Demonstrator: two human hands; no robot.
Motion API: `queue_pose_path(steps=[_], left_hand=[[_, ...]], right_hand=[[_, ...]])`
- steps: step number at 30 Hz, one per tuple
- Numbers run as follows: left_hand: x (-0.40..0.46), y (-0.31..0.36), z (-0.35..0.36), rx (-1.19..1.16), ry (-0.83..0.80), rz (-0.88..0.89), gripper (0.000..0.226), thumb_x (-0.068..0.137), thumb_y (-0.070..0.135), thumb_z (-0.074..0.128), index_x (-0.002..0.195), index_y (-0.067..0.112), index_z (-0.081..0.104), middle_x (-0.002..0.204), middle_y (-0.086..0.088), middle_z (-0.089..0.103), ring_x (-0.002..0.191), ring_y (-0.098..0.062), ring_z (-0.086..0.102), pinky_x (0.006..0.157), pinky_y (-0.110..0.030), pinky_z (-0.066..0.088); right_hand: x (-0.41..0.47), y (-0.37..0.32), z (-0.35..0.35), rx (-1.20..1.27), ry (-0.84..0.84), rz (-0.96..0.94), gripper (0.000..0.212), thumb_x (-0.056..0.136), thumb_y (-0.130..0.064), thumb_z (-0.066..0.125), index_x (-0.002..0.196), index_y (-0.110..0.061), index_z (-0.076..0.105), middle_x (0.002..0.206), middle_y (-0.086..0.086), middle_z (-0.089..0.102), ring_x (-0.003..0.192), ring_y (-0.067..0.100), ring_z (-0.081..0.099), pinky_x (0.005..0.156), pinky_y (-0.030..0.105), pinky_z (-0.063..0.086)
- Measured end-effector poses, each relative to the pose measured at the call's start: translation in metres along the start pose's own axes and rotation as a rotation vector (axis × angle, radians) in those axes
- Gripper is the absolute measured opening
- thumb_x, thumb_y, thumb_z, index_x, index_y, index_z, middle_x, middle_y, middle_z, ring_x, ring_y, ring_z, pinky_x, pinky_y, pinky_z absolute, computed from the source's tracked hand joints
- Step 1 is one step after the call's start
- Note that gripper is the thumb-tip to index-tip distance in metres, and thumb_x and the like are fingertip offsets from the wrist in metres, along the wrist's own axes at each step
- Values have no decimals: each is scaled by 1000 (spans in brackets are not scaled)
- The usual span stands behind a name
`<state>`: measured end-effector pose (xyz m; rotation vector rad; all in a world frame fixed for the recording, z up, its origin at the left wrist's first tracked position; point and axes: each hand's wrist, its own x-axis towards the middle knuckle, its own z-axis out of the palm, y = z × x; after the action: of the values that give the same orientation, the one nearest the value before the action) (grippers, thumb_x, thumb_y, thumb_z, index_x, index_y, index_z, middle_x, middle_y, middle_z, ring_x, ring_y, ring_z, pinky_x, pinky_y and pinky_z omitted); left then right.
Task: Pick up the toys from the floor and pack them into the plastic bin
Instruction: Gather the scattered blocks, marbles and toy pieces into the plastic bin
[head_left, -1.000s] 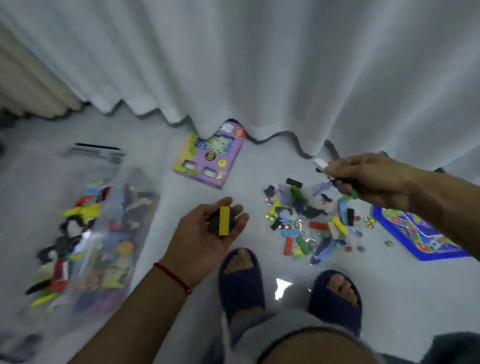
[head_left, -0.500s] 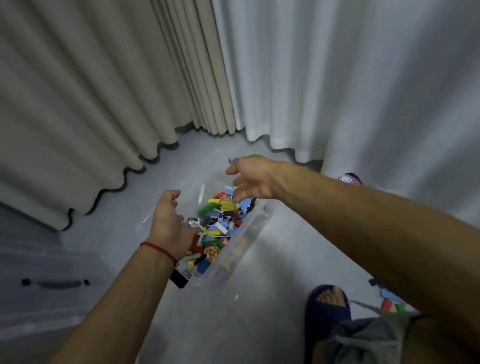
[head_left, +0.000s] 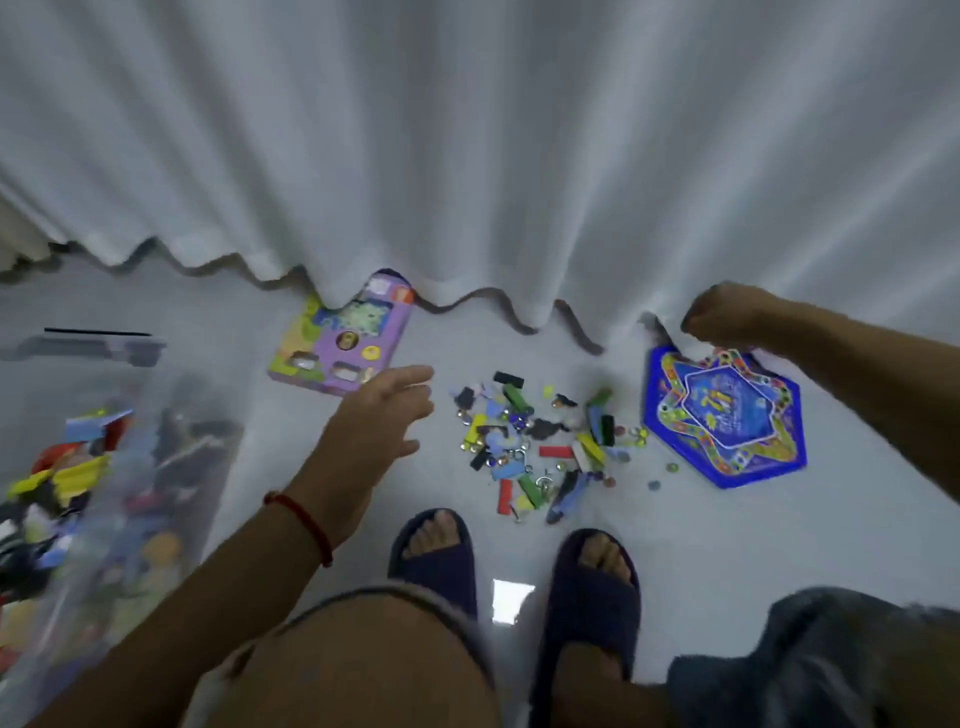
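Head view: the loose toys (head_left: 540, 447) lie scattered on the floor at twelve o'clock from the feet; they look small, light, stiff, best pinched singly or scooped. The left hand (head_left: 379, 415) reaches with fingers spread, empty. The right hand (head_left: 727, 314) is curled; contents unclear. At nine o'clock, the clear plastic bin (head_left: 208, 467) already holds many pieces.

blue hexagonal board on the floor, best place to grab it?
The blue hexagonal board lies flat, so nothing sticks up to pinch. Its far edge sits against the curtain; the near and right edges have bare floor. I'd come from the near side and slide fingertips under that thin edge, thumb on top.
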<state>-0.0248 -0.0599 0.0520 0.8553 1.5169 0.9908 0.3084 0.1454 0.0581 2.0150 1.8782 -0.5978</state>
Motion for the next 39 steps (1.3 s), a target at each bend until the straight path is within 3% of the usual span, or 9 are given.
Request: queue_pose_path(steps=[8, 12, 15, 20, 24, 30, 34, 37, 39], left_hand=[[166, -53, 140, 617, -401, 139, 41, 87, 21, 56, 125, 33, 61, 128, 10, 60, 107, -13, 59, 96, -28, 47], [247, -57, 209, 938, -638, 501, 54, 85, 16, 55, 138, 22, 51, 151, -3, 41, 141, -18, 32, 112, -19, 16], [314, -52, 223, 1101, -480, 720, 61, 79, 17, 53, 140, 17, 50, 152, -12, 39, 143, -29, 30, 118, -39, 23], [352, -60, 182, 1457, -78, 876, 54, 77, 17, 49, 130, 18, 53, 142, -8, 50, 127, -34, 46, 102, -54, 35], [352, -68, 168, 1342, -17, 886, 61, 69, 10, 45, 129, 12, 54, 133, -15, 53, 120, -39, 48, 94, -53, 44], [352, -92, 163, 1186, -34, 747, 56, 75, 11, 50, 131, 6, 53, 138, -23, 46, 129, -43, 41, 102, -52, 43], [333, -119, 168, 1112, -125, 649, 60, 76, 14, 47, 135, 5, 52, 142, -23, 43, 132, -41, 38, 106, -49, 37], [307, -130, 179, 950, -165, 581, 49, 80, 11, 51, 129, 6, 57, 133, -17, 51, 128, -30, 42, 107, -35, 33], [284, -121, 193, 607, -125, 336, 32, 88, 12, 54, 119, 10, 63, 114, -6, 61, 109, -20, 54, 99, -33, 44]], right_hand=[[130, 61, 96, 130, -38, -178, 47, 92, -8, 52, 135, -28, 56, 139, 5, 56, 111, 24, 60, 90, 30, 46], [196, 41, 98, 526, 45, -303, 62, 89, 10, 43, 142, -23, 51, 137, 0, 56, 121, 16, 55, 103, 27, 44], [229, 43, 103, 688, 221, -310, 55, 84, 10, 42, 127, -17, 64, 120, 0, 66, 112, 14, 62, 100, 24, 47], [244, 75, 145, 416, 435, -141, 30, 88, -17, 55, 113, -19, 71, 110, 5, 72, 100, 24, 66, 89, 31, 51], [251, 86, 171, 270, 475, -62, 38, 86, -26, 52, 121, -20, 65, 116, 11, 68, 103, 35, 63, 91, 43, 52], [263, 74, 179, 167, 552, 25, 26, 94, -14, 50, 103, -3, 72, 101, 21, 71, 92, 40, 65, 83, 43, 51], [266, 54, 180, 73, 458, 40, 25, 91, 1, 55, 113, 4, 65, 119, 25, 62, 111, 42, 58, 98, 45, 45], [243, 41, 170, 221, 480, -28, 25, 89, -4, 58, 112, -1, 68, 115, 20, 64, 106, 36, 61, 94, 39, 48], [209, 28, 164, 485, 478, -113, 24, 84, -10, 65, 107, -9, 71, 101, 10, 71, 91, 23, 67, 88, 37, 52]])
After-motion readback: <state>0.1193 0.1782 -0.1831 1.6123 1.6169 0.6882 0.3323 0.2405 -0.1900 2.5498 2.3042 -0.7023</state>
